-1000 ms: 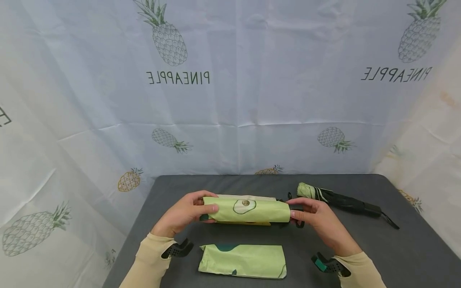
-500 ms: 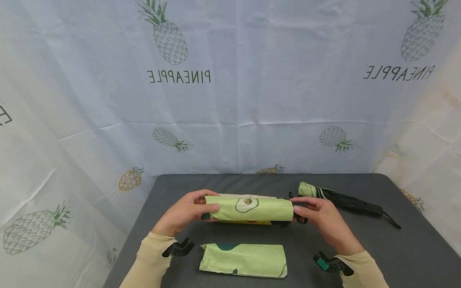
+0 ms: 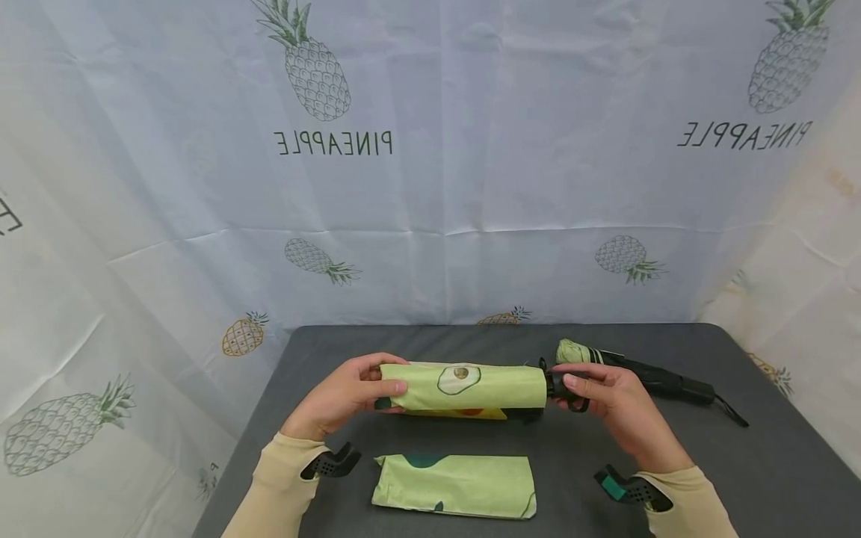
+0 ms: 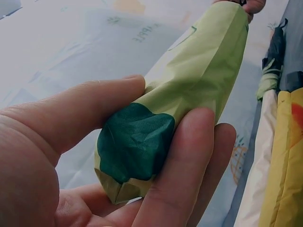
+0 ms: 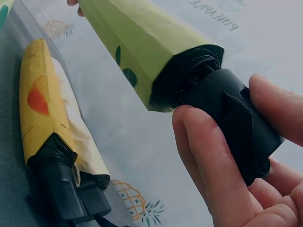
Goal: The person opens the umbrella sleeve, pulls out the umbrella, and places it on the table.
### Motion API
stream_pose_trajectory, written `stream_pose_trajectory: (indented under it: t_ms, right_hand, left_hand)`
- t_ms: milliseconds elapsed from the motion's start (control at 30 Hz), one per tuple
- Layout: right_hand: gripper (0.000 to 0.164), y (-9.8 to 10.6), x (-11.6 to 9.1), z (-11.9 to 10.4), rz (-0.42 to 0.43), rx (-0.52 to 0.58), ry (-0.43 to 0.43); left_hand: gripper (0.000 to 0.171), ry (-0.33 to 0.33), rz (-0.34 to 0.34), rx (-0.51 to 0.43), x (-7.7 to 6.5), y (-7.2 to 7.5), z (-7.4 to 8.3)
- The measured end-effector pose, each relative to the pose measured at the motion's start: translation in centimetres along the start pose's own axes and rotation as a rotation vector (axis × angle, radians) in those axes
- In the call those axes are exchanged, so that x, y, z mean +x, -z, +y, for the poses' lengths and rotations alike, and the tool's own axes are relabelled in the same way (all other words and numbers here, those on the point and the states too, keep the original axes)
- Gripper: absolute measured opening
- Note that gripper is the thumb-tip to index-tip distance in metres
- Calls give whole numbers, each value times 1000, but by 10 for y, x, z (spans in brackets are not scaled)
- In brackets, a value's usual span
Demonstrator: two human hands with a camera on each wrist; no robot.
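A folded umbrella in a light green sleeve (image 3: 507, 386) with an avocado print is held level between both hands. My left hand (image 3: 346, 396) grips the sleeve's closed end, thumb on one side and fingers on the other, over a dark green patch (image 4: 135, 142). At the other end, the fingers and thumb of my right hand (image 3: 615, 403) hold the umbrella's black handle (image 5: 232, 104), which has a black strap. Black folds and ribs show in a short gap between the sleeve's mouth and the handle.
Behind the held umbrella lie a yellow-sleeved umbrella (image 5: 45, 99) and a cream-sleeved one (image 5: 80, 127), side by side. An unsleeved black and green umbrella (image 3: 649, 376) rests at the back right. In front, a flat green sleeve (image 3: 464, 487) lies on the grey table (image 3: 572, 463).
My right hand has shifted right along with the handle, and more black shows past the sleeve's mouth. My left hand has stayed nearly in place on the closed end.
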State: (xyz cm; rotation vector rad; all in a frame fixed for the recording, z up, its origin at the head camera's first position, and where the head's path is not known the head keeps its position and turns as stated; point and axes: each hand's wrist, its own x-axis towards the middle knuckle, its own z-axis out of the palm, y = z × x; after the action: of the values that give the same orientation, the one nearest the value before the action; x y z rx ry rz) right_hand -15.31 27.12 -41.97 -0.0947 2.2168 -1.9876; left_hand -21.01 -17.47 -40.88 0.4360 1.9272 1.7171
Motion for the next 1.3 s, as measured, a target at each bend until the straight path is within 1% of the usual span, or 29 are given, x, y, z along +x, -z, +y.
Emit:
stream_pose_trajectory:
  t_ms: [300, 533, 767, 900, 1133, 1300]
  right_hand:
    - [31, 13, -2, 2, 31, 8, 14]
    - [30, 17, -3, 3, 20, 15, 22]
    - [29, 23, -4, 3, 9, 48, 49]
    - [29, 28, -4, 3, 9, 48, 64]
    - [28, 35, -6, 2, 37, 65, 45]
    - [28, 39, -5, 2, 30, 86, 57]
  left_hand:
    - [57, 7, -1, -18, 0, 1, 2]
    - [56, 10, 0, -32, -2, 1, 4]
    - [54, 9, -5, -25, -1, 4, 1]
    - [53, 8, -6, -22, 0, 5, -1]
    - [51, 4, -13, -19, 0, 7, -1]
    - [51, 0, 1, -22, -1, 8, -1]
